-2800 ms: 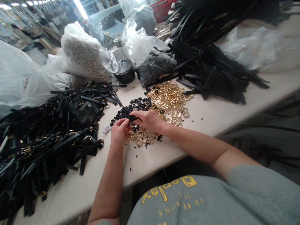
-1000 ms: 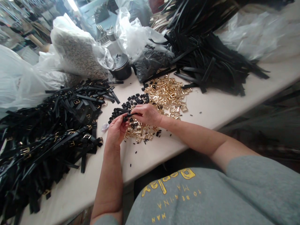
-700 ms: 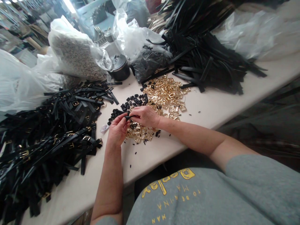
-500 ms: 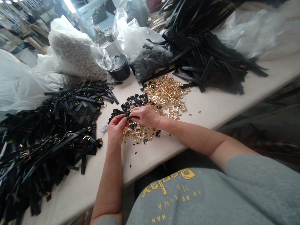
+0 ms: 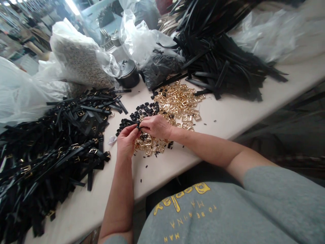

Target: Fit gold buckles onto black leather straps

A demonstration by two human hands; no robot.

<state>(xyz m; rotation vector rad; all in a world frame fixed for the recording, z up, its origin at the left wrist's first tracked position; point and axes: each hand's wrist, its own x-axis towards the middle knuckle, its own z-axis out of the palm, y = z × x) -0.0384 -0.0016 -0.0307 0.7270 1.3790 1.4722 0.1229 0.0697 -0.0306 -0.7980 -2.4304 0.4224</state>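
My left hand (image 5: 126, 138) is closed in a pinch on a short black strap (image 5: 137, 124), above the small parts on the table. Facing it, my right hand (image 5: 157, 126) pinches the same strap, fingertips close to the left ones. Fingers hide most of the strap, so any small part on it cannot be made out. Beneath and beyond the hands lie small black loops (image 5: 146, 110). Gold buckles (image 5: 177, 100) form a heap behind my right hand, and more gold pieces (image 5: 151, 146) spread below it.
Black straps with gold buckles (image 5: 76, 135) cover the table's left side. Plain black straps (image 5: 228, 71) lie at the back right. Filled plastic bags (image 5: 76, 51) and a black lidded pot (image 5: 127, 74) stand behind. The table's front edge (image 5: 162, 184) runs before my body.
Both hands stay nearly in place, fingertips still together at the strap. The strap between them has turned slightly, and the whole view has shifted a little.
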